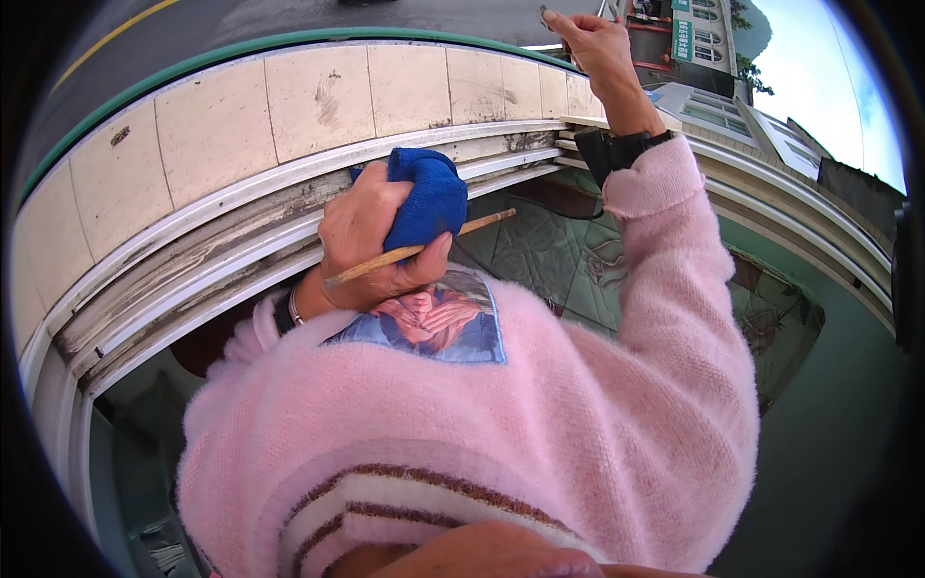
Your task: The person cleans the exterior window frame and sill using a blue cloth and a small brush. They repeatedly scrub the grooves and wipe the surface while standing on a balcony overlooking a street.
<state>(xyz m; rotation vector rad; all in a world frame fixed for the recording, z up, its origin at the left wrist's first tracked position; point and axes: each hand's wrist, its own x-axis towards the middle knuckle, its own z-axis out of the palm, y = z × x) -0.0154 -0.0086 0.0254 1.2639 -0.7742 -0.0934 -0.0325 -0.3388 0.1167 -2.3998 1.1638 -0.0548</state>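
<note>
My left hand [355, 226] is closed around a bunched blue cloth [431, 197], just above the near side of the window track [207, 252]. The same hand grips a thin wooden stick [489, 221], which points to the right past my fingers. The white sliding track has dark grime along its grooves. My right hand [605, 60] is raised out beyond the window at the upper right, its thumb and fingers pinched together. A small dark bit [544, 13] shows at the fingertips, too small to name.
Outside the track runs a cream tiled ledge [318, 101] with dark smudges and a green outer edge [318, 36]. Past it lies a road [231, 29]. White window frames [819, 220] stand at the right. Patterned tiles [544, 250] show below, inside the window.
</note>
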